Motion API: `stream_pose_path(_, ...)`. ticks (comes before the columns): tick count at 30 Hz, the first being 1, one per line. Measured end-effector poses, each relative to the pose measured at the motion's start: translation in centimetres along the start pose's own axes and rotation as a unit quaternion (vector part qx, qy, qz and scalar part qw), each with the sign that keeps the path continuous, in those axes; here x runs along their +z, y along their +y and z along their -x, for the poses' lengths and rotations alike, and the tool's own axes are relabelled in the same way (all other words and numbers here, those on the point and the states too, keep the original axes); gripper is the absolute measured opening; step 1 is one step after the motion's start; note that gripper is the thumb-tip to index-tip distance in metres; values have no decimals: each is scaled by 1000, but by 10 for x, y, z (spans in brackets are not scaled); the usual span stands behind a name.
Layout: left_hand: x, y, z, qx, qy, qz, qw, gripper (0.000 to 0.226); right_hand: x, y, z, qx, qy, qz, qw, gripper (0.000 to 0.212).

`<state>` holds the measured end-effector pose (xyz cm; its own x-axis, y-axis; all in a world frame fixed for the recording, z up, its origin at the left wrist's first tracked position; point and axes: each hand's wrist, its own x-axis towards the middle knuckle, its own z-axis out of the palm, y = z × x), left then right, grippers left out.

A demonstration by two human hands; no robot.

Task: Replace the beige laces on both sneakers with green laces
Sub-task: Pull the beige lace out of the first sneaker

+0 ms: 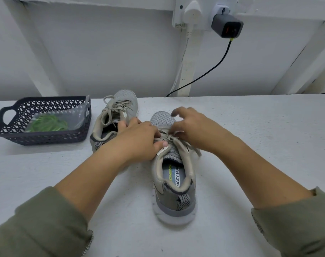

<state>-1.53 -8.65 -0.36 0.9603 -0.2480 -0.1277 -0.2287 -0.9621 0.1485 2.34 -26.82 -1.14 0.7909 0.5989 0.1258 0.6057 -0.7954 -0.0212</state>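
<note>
While the near sneaker (173, 175) lay heel-toward-wearer, its long axis ran straight away between both hands; left hand (139, 140) pinched the beige lace (173, 139), right hand (192, 129) hovered half-open just beside; green laces (46, 124) sat far left.

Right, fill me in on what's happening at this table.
A person is working both hands on the beige laces of the nearer sneaker: the left hand pinches by the tongue, the right hand hovers over the knot area. The farther sneaker is still beige-laced. The green laces sit bagged in the dark basket.
</note>
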Motion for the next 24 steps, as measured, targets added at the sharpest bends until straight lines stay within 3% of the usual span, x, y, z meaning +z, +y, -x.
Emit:
stream_pose_path(3, -1, 2, 0, 0, 0, -7, 1000, 46, 6, 1, 0, -10, 9, 1, 1000, 13)
stream_pose_path(5, -1, 1, 0, 0, 2, -2, 1000, 46, 5, 7, 2, 85, 4, 35, 996, 17)
stream_pose_path(7, -1, 1, 1, -1, 2, 5, 1000, 45, 0, 10, 6, 218, -36, 100, 970, 20)
stream_pose_path(8, 0, 1, 1, -1, 1, 6, 1000, 45, -2, 8, 7, 243, -52, 116, 962, 24)
stream_pose_path(11, 0, 1, 1, -3, 0, 2, 1000, 45, -1, -1, 3, 127, -14, 63, 990, 38)
stream_pose_path(14, 0, 2, 0, -6, 1, 1, 1000, 46, 2, -6, -2, -2, 0, 19, 1000, 18)
stream_pose_path(16, 1, 2, 1, -6, 3, 0, 1000, 46, 5, -2, -2, 10, 9, 23, 1000, 10)
stream_pose_path(20, 1, 1, 2, -6, -3, 3, 1000, 46, -1, 4, 3, 201, -34, 115, 972, 23)
stream_pose_path(22, 0, 1, 1, -6, -5, 2, 1000, 46, -4, -1, 4, 185, -50, 107, 976, 32)
stream_pose_path(24, -1, 2, 1, -7, -6, 1, 1000, 45, -2, -5, 2, 93, -27, 49, 994, 36)
